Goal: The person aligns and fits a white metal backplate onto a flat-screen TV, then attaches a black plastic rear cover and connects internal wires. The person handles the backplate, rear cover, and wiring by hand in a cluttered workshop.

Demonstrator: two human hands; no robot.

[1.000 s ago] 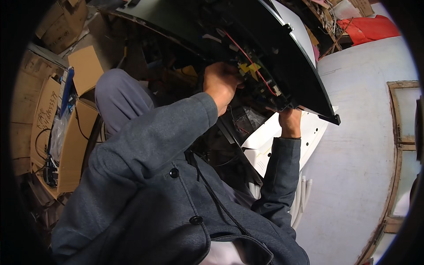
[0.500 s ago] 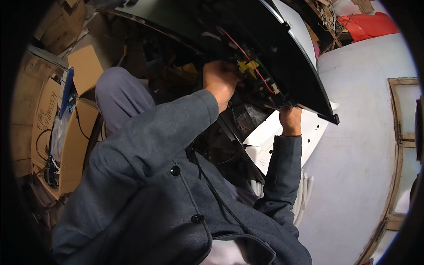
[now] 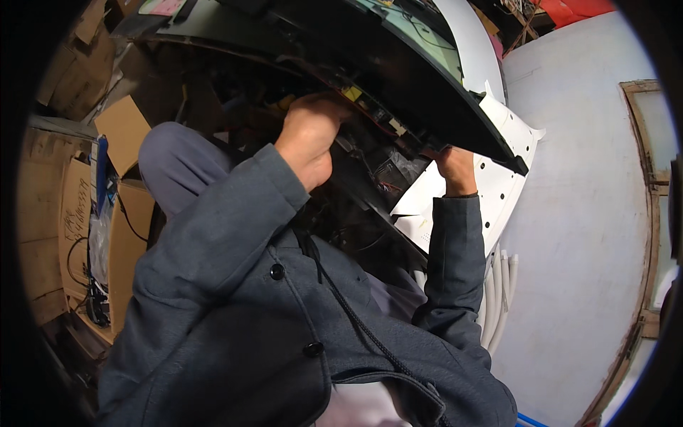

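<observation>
A large black panel (image 3: 427,89) is tilted across the top of the view, its underside carrying a circuit board with red wires and a yellow-marked part (image 3: 352,93). At the left part of its near edge is my left hand (image 3: 309,135), closed, the fingertips hidden behind the edge. My right hand (image 3: 457,169) grips the panel's lower right edge, fingers partly hidden under it. Beyond the panel shows a pale greenish sheet (image 3: 420,35). Below and right of it lies a white plastic cover (image 3: 491,192) with round dark holes.
An open cardboard box (image 3: 124,235) with cables and plastic bags stands at left, beside my bent knee (image 3: 181,160). Pale pipes (image 3: 501,292) lean near the white wall (image 3: 569,213) at right. Dark clutter lies under the panel.
The panel has turned, so its underside with the board shows less and the pale sheet beyond shows more. My left hand has shifted left and down, while my right hand stays at the edge.
</observation>
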